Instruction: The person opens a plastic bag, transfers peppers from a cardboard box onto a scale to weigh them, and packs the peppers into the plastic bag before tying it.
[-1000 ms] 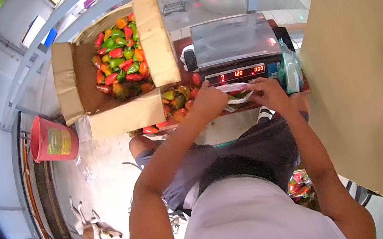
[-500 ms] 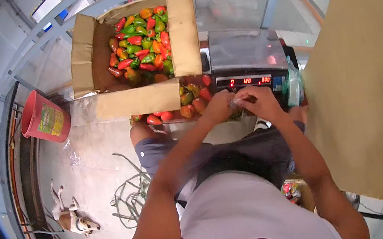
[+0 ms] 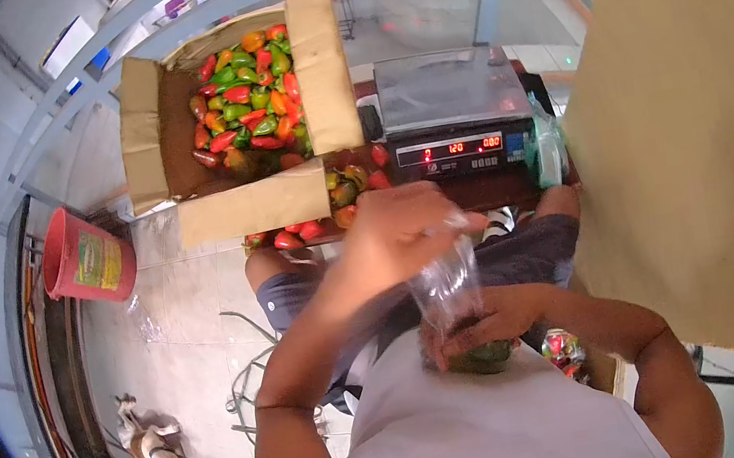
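Observation:
A clear plastic bag [image 3: 445, 286] is stretched between my hands in front of my white shirt. My left hand [image 3: 397, 235], smeared by motion, is closed on its upper end. Lower down, my right hand [image 3: 490, 313] wraps round the bag, above dark green contents [image 3: 484, 359] that look like peppers and are partly covered by the fingers. Beyond my hands stands a digital scale [image 3: 450, 89] with a lit red display. Red and green peppers [image 3: 244, 104] fill the open cardboard box [image 3: 324, 71], and more peppers [image 3: 350, 183] lie on the surface just in front of it.
Plastic packaging [image 3: 550, 150] hangs at the scale's right side. A large cardboard sheet [image 3: 691, 136] rises on the right. To the left are a red bucket [image 3: 90, 256], a dog [image 3: 156, 449] lying on the floor, and green straps [image 3: 251, 375]. Colourful packets [image 3: 562, 350] sit low on the right.
My hands were together at the scale's front, fingers pinching clear plastic. They have come toward my body and apart, the right one lower, and the bag's length and green contents now show.

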A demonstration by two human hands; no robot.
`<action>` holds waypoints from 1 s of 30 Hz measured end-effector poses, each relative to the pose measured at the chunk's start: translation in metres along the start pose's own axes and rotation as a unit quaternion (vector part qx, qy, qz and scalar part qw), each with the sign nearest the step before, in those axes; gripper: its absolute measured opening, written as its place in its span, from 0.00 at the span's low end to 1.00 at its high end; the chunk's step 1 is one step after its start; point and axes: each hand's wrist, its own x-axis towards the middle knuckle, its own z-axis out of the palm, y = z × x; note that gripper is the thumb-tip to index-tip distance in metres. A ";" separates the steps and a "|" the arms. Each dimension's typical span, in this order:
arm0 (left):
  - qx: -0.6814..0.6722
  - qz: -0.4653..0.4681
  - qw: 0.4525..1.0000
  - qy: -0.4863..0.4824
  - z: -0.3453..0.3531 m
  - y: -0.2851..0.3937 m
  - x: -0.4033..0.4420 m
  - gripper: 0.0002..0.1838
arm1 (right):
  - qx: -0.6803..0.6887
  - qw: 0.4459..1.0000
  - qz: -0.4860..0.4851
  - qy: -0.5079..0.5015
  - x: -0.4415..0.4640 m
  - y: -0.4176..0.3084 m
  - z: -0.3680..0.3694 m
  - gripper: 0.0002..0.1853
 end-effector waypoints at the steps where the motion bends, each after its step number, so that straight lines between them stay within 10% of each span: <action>1: 0.004 -0.023 0.997 0.068 -0.003 -0.004 -0.006 0.05 | 0.015 0.999 0.000 0.038 -0.003 0.007 0.006 0.17; 3: 0.018 -0.066 0.976 0.206 -0.010 -0.009 -0.013 0.04 | 0.042 0.993 -0.001 0.109 -0.008 0.015 0.009 0.17; 10: 0.270 0.275 0.920 -0.065 0.031 0.026 -0.014 0.14 | -0.283 0.866 -0.117 0.394 0.020 0.103 0.036 0.17; 12: 0.292 0.156 0.918 -0.219 0.014 -0.007 -0.046 0.15 | 0.077 0.944 0.045 0.318 -0.018 0.023 0.016 0.14; 15: 0.311 0.195 0.894 -0.256 -0.008 0.003 -0.044 0.15 | -0.210 0.935 -0.020 0.285 -0.046 -0.012 -0.006 0.10; 20: 0.235 0.120 0.962 -0.074 0.000 0.025 -0.037 0.08 | -0.636 0.648 -0.173 0.382 -0.074 -0.073 -0.046 0.08; 23: -0.027 -0.012 0.992 -0.120 0.056 0.055 -0.042 0.22 | -0.613 0.495 -0.290 0.543 -0.063 -0.076 -0.051 0.08; 26: -0.333 -0.080 0.925 -0.165 0.091 0.060 -0.040 0.22 | -0.229 0.627 -0.558 0.493 -0.024 -0.087 -0.034 0.07; 30: -0.147 0.003 0.983 -0.114 0.041 -0.016 -0.023 0.10 | 0.086 0.801 -0.539 0.245 -0.017 -0.066 -0.025 0.10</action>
